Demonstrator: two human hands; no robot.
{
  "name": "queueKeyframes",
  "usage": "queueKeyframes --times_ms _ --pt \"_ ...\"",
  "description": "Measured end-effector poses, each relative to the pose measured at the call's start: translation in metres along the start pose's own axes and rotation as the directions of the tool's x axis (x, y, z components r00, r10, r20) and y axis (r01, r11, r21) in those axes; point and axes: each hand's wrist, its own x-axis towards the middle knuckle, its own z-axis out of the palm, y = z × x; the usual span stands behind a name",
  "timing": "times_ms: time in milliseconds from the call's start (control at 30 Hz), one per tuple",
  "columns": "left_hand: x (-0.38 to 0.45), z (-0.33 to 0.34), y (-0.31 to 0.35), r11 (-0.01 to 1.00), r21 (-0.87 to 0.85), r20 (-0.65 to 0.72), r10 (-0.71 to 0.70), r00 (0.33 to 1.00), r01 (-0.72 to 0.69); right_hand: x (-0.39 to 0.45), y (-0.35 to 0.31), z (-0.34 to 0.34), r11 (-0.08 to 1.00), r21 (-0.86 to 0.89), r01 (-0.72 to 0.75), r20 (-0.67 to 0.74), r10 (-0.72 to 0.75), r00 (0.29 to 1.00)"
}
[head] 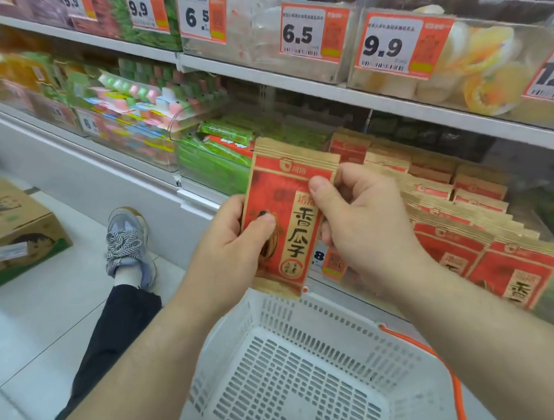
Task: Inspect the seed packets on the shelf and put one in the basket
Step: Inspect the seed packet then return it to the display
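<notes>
While I'm crouched at the shelf (398,104), I've got one red seed packet (288,216) up in both hands, right above the white basket (295,367). My left hand (237,240) grips its lower left edge, thumb pressed on the front. My right hand (360,212) pinches the right edge, thumb on the front near the top. Just right of the basket, the row of matching packets (457,222) stands on the shelf. Left of the basket there's my shoe (128,242), and a cardboard box (17,229) further left.
</notes>
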Motion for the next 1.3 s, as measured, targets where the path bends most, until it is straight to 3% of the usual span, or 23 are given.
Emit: queueKeyframes --times_ms 200,367,667,833,1067,1300 --pt "-0.022 0.019 -0.020 0.950 -0.246 -0.034 -0.206 0.978 0.191 -0.033 0.026 -0.004 0.990 -0.053 -0.133 0.103 0.138 0.985" --pt "-0.039 0.032 -0.034 0.858 -0.398 0.058 -0.328 0.943 0.323 -0.057 0.040 -0.016 0.947 -0.015 -0.322 0.117 0.321 0.940" --pt "-0.059 0.040 -0.051 0.781 -0.443 0.184 -0.401 0.897 0.440 -0.079 0.061 -0.025 0.883 0.017 -0.470 0.116 0.465 0.878" --pt "-0.062 0.041 -0.058 0.751 -0.464 0.193 -0.432 0.881 0.470 -0.085 0.069 -0.033 0.870 -0.153 -0.468 0.264 0.492 0.829" --pt "-0.061 0.048 -0.062 0.732 -0.465 0.196 -0.462 0.865 0.497 -0.090 0.074 -0.038 0.881 -0.265 -0.392 0.256 0.457 0.852" --pt "-0.061 0.048 -0.060 0.728 -0.450 0.158 -0.505 0.849 0.517 -0.094 0.070 -0.044 0.815 -0.367 -0.448 0.377 0.571 0.729"
